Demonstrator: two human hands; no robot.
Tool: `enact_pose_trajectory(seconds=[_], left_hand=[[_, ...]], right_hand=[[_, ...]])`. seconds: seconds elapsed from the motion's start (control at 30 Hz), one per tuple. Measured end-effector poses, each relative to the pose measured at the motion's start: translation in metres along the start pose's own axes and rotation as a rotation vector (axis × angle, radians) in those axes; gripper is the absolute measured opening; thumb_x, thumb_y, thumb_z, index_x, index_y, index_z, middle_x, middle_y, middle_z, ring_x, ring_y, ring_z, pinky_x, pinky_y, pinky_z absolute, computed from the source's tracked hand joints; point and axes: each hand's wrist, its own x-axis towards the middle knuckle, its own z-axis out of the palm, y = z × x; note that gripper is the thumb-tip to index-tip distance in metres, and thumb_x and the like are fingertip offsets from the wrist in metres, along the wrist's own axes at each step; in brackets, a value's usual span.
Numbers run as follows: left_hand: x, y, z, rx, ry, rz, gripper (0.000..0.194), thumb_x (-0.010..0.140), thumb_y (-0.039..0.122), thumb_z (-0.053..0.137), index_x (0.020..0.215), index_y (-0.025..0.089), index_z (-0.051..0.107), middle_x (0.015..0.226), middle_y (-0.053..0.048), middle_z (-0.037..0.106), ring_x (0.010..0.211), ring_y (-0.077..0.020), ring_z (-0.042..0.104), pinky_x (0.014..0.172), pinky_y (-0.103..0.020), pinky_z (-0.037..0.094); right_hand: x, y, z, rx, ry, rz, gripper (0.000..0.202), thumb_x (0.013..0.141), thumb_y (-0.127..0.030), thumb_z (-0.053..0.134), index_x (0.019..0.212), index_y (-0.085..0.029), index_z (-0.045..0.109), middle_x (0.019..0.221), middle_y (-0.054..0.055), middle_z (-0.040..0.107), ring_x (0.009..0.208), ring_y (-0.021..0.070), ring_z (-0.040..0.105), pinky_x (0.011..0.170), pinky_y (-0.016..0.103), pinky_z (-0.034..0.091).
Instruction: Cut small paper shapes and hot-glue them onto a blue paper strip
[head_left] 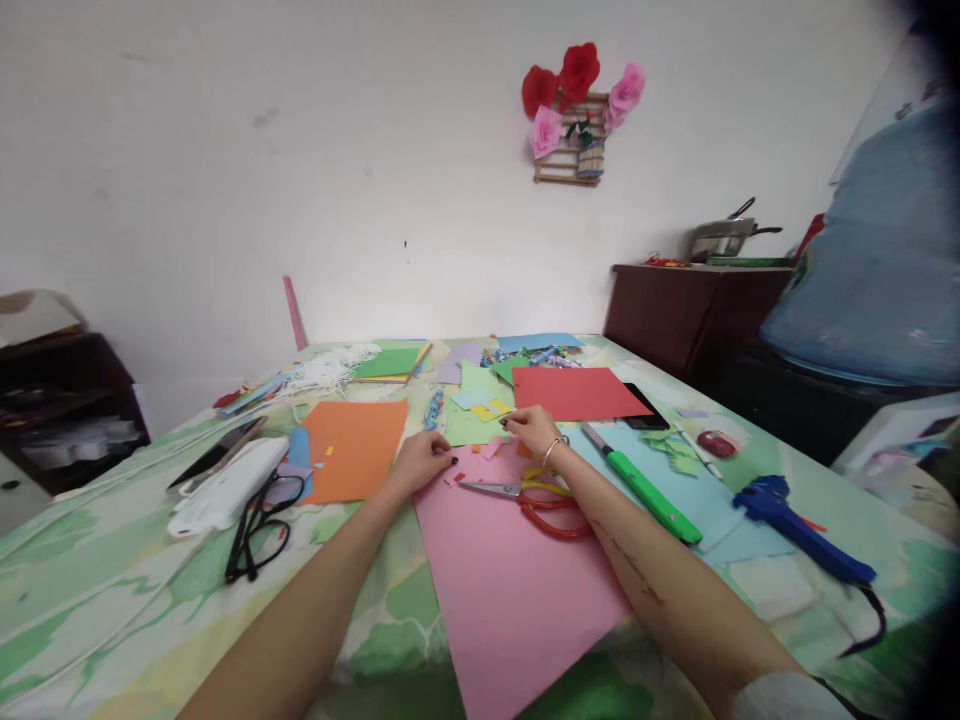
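Note:
My left hand [424, 460] rests at the far left corner of a pink paper sheet [510, 590], fingers closed together. Whether a small scrap is between them cannot be seen. Across from it, my right hand [534, 428] has its fingers pinched beside some yellow paper pieces [491, 410] on a light green sheet [463, 428]; anything in the pinch is too small to make out. Below my right hand, scissors [517, 492] with red and yellow handles lie on the pink sheet, blades pointing left. Small pink, red and orange scraps [491, 448] lie near the fingertips.
On the right are a green-handled cutter [649, 495], a blue glue gun [802, 525], a red sheet [577, 393] and a dark phone [646, 406]. Orange paper [352, 450], black glasses [259, 530] and a white power strip [229, 488] lie left. White cord [326, 368] is piled behind.

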Motion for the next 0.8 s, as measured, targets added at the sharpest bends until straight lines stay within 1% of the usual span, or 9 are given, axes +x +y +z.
enact_pose_trajectory(seconds=[0.1, 0.17, 0.3, 0.37, 0.43, 0.5, 0.6, 0.7, 0.8], left_hand=[[-0.001, 0.0, -0.003, -0.031, -0.013, -0.021, 0.011, 0.071, 0.024, 0.06, 0.072, 0.016, 0.066, 0.075, -0.006, 0.066, 0.07, -0.0178, 0.059, 0.06, -0.026, 0.04], [-0.001, 0.001, -0.005, -0.05, -0.022, -0.018, 0.01, 0.071, 0.023, 0.058, 0.07, 0.016, 0.064, 0.075, -0.005, 0.066, 0.069, -0.0174, 0.058, 0.061, -0.026, 0.04], [-0.003, 0.005, -0.008, -0.068, -0.034, -0.015, 0.009, 0.071, 0.023, 0.057, 0.067, 0.016, 0.061, 0.074, -0.005, 0.065, 0.07, -0.0177, 0.057, 0.061, -0.026, 0.039], [-0.003, 0.007, -0.01, -0.072, -0.044, -0.015, 0.008, 0.071, 0.022, 0.056, 0.067, 0.017, 0.06, 0.072, -0.004, 0.064, 0.069, -0.0176, 0.056, 0.06, -0.026, 0.038], [-0.003, 0.008, -0.013, -0.079, -0.058, -0.016, 0.008, 0.071, 0.021, 0.056, 0.067, 0.016, 0.06, 0.07, -0.004, 0.064, 0.067, -0.0174, 0.055, 0.06, -0.027, 0.037], [-0.004, 0.009, -0.017, -0.09, -0.073, -0.021, 0.008, 0.071, 0.022, 0.056, 0.068, 0.016, 0.061, 0.07, -0.004, 0.064, 0.067, -0.0173, 0.055, 0.06, -0.026, 0.037], [-0.004, 0.008, -0.022, -0.109, -0.087, -0.033, 0.01, 0.07, 0.025, 0.056, 0.07, 0.016, 0.062, 0.07, -0.003, 0.064, 0.067, -0.0175, 0.056, 0.059, -0.026, 0.037], [-0.005, 0.006, -0.024, -0.123, -0.095, -0.048, 0.014, 0.068, 0.028, 0.057, 0.071, 0.016, 0.063, 0.069, -0.003, 0.064, 0.065, -0.0173, 0.055, 0.057, -0.026, 0.036], [-0.005, 0.005, -0.025, -0.134, -0.097, -0.065, 0.015, 0.066, 0.03, 0.058, 0.069, 0.016, 0.063, 0.067, -0.002, 0.063, 0.064, -0.0169, 0.053, 0.057, -0.026, 0.035]], right_hand=[[-0.005, -0.005, -0.02, -0.13, -0.025, 0.022, 0.028, 0.089, -0.034, 0.053, 0.108, -0.014, 0.058, 0.109, 0.007, 0.06, 0.095, 0.0195, 0.059, 0.082, 0.039, 0.049], [-0.012, -0.008, -0.033, -0.209, -0.089, 0.022, 0.027, 0.084, -0.034, 0.06, 0.101, -0.013, 0.061, 0.103, 0.007, 0.063, 0.092, 0.0198, 0.06, 0.081, 0.037, 0.048], [-0.037, -0.011, -0.046, -0.317, -0.309, -0.026, 0.035, 0.05, -0.027, 0.082, 0.081, -0.016, 0.068, 0.084, 0.006, 0.068, 0.079, 0.0233, 0.063, 0.063, 0.027, 0.045], [-0.048, -0.012, -0.047, -0.354, -0.395, -0.051, 0.045, 0.04, -0.025, 0.084, 0.082, -0.018, 0.068, 0.086, 0.007, 0.069, 0.08, 0.0251, 0.062, 0.059, 0.027, 0.041], [-0.055, -0.011, -0.046, -0.374, -0.441, -0.069, 0.053, 0.038, -0.028, 0.084, 0.087, -0.018, 0.067, 0.091, 0.008, 0.067, 0.085, 0.0264, 0.06, 0.059, 0.026, 0.039], [-0.057, -0.008, -0.046, -0.372, -0.474, -0.075, 0.054, 0.04, -0.031, 0.083, 0.089, -0.018, 0.065, 0.092, 0.007, 0.066, 0.085, 0.0258, 0.059, 0.058, 0.026, 0.037], [-0.056, -0.003, -0.049, -0.335, -0.514, -0.061, 0.044, 0.041, -0.031, 0.081, 0.078, -0.017, 0.062, 0.081, 0.005, 0.064, 0.076, 0.0229, 0.058, 0.055, 0.025, 0.034], [-0.056, 0.0, -0.055, -0.259, -0.514, -0.046, 0.035, 0.041, -0.026, 0.079, 0.066, -0.017, 0.056, 0.069, 0.001, 0.059, 0.069, 0.0199, 0.056, 0.053, 0.024, 0.033], [-0.06, 0.0, -0.062, -0.131, -0.474, -0.032, 0.034, 0.042, -0.018, 0.075, 0.068, -0.018, 0.052, 0.066, -0.002, 0.057, 0.067, 0.0172, 0.055, 0.052, 0.022, 0.033]])
